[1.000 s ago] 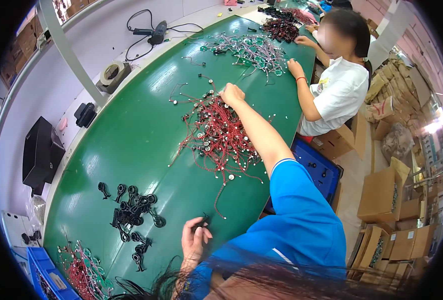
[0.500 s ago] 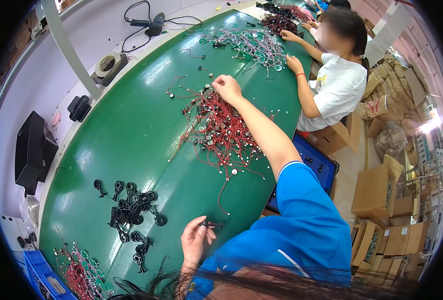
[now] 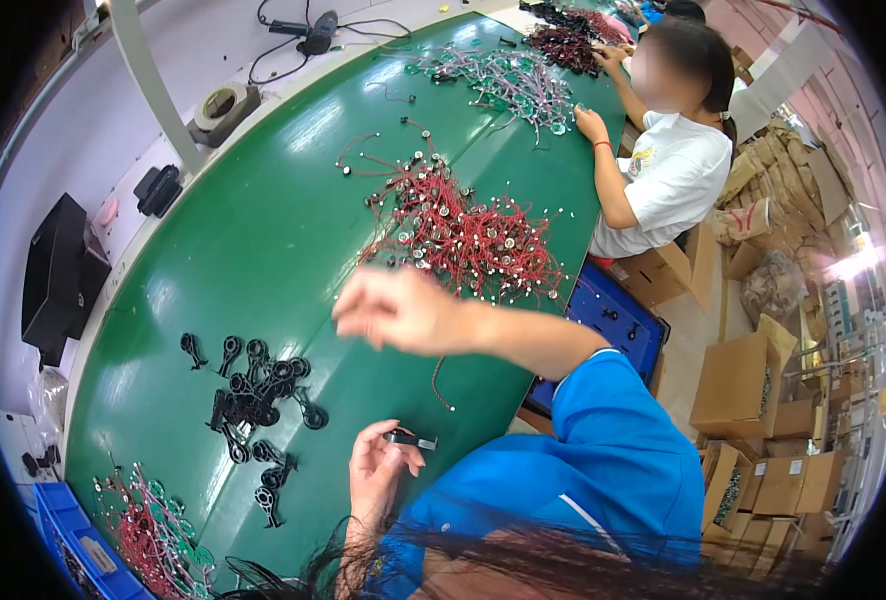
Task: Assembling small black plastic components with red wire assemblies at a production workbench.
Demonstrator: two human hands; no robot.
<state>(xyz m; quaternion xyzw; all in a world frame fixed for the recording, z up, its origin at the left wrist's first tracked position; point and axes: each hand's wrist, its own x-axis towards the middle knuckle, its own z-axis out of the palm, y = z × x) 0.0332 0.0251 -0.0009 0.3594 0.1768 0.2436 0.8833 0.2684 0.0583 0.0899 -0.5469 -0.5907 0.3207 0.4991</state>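
My left hand [image 3: 381, 472] rests at the near edge of the green table [image 3: 263, 250], its fingers pinching a small black part [image 3: 409, 438]. My right hand [image 3: 401, 310] is in the air above the table, blurred by motion, so its grip cannot be made out. It hovers just on my side of a heap of red wires with small round silver ends [image 3: 463, 235]. A single thin red wire [image 3: 443, 385] trails below my right forearm. A cluster of black looped parts [image 3: 258, 395] lies to the left of my left hand.
A person in a white shirt [image 3: 668, 175] works at the far right over a grey wire pile [image 3: 508, 80]. More red wires [image 3: 153, 530] lie near left by a blue bin [image 3: 58, 525]. A blue tray [image 3: 613, 320] and cardboard boxes [image 3: 743, 385] stand to the right.
My right hand has pulled back from the red wire heap toward me and now hangs mid-table. My left hand stays at the near edge with the black part.
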